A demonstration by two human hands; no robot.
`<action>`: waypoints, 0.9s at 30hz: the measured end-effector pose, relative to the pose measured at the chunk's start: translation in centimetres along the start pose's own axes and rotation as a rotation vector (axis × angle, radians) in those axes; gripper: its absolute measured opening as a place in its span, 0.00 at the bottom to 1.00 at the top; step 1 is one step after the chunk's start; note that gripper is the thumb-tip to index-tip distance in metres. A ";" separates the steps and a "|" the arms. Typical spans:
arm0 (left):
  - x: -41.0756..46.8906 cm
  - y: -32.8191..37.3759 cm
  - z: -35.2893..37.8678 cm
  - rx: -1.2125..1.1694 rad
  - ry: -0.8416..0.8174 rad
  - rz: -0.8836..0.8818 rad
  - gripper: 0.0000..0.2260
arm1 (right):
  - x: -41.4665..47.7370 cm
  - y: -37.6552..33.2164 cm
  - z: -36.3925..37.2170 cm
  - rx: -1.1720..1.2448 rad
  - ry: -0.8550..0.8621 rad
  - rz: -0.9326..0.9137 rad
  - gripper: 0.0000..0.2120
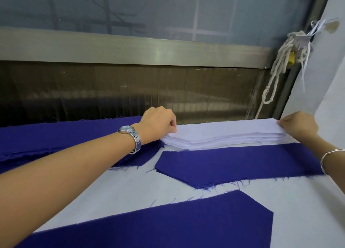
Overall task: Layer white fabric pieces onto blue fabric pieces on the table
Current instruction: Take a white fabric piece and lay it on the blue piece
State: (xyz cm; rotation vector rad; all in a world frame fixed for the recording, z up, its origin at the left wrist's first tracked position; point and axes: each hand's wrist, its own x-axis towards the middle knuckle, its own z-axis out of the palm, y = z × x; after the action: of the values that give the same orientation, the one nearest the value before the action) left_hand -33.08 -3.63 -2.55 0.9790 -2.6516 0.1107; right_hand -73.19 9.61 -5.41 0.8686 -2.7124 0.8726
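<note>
A stack of white fabric pieces (224,135) lies at the far edge of the table. My left hand (158,124), with a watch on the wrist, pinches the stack's left end. At the stack's right corner my right hand (296,125) pinches the top layer. In front of the stack lies a blue fabric piece (233,163) with frayed edges. A second blue piece (186,221) lies nearer to me. More blue fabric (65,135) is piled at the left under my left forearm.
The table (121,191) has a pale cover. Behind it runs a window with a metal rail (130,49). A bundle of white cord (281,64) hangs at the right, next to a white wall (328,70).
</note>
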 end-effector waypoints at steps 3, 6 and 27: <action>0.1 0.0 0.3 0.010 -0.004 -0.054 0.10 | 0.0 -0.1 -0.1 0.009 0.013 -0.036 0.09; 0.4 -0.2 0.5 0.024 -0.026 -0.070 0.13 | 0.1 0.1 0.1 0.049 0.021 -0.109 0.05; 1.2 -1.0 0.9 0.059 0.009 -0.001 0.11 | 1.5 3.1 0.4 0.492 0.039 0.005 0.13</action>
State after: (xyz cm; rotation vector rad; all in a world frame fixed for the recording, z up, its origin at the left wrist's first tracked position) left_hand -33.56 -5.35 -3.09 0.9956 -2.6535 0.1940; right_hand -76.18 10.74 -6.80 0.9082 -2.4998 1.5778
